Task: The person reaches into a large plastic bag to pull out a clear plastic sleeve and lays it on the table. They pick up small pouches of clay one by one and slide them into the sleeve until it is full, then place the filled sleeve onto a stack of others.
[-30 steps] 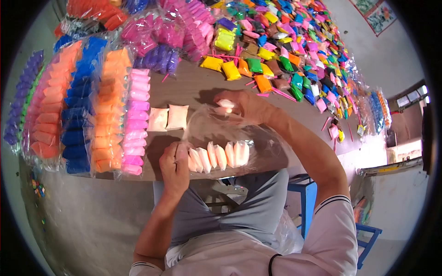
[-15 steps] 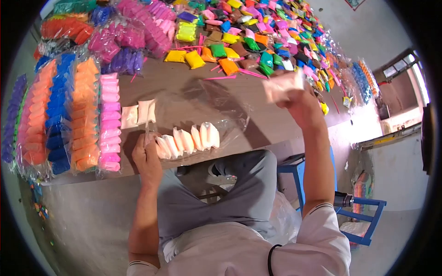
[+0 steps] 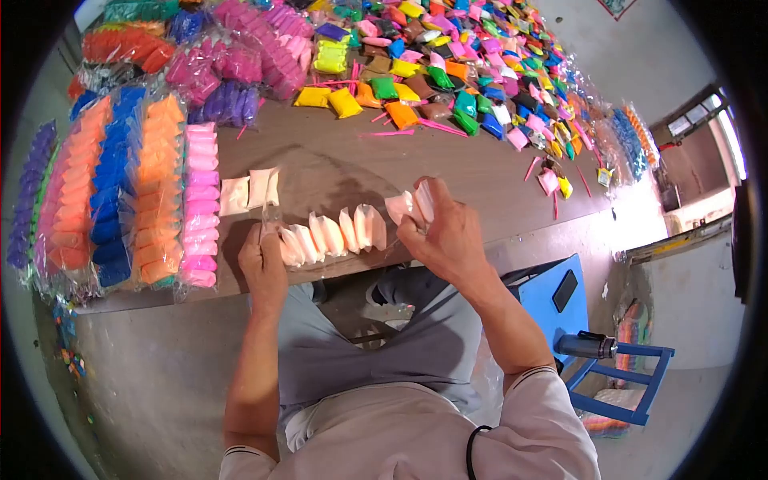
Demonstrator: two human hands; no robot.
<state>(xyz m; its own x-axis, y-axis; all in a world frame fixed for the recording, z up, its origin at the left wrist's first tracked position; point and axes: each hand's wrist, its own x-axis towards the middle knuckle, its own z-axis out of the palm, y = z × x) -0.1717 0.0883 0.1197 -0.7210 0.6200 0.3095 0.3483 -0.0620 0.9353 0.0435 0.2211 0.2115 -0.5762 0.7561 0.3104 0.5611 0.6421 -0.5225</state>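
My left hand [image 3: 263, 260] is closed on the end of a clear plastic bag, at the table's near edge. Inside that bag, a row of several pale peach packets [image 3: 326, 234] leans side by side. My right hand [image 3: 450, 240] grips pale peach packets [image 3: 402, 208], seemingly two, just right of the row; its fingers partly cover them. Beyond my left hand, two more cream-peach packets [image 3: 250, 192] lie flat next to each other on the brown table [image 3: 336, 152].
Filled bags of pink packets [image 3: 201, 204], orange packets [image 3: 158, 192] and blue packets [image 3: 110, 188] stand in rows at left. A heap of mixed coloured packets [image 3: 472, 72] covers the far side. A blue stool [image 3: 552, 308] at right bears a phone [image 3: 565, 291] and a flask [image 3: 586, 346].
My right hand has come down and left from over the table's right side, bringing the peach packets beside the bagged row. My left hand keeps its hold on the bag.
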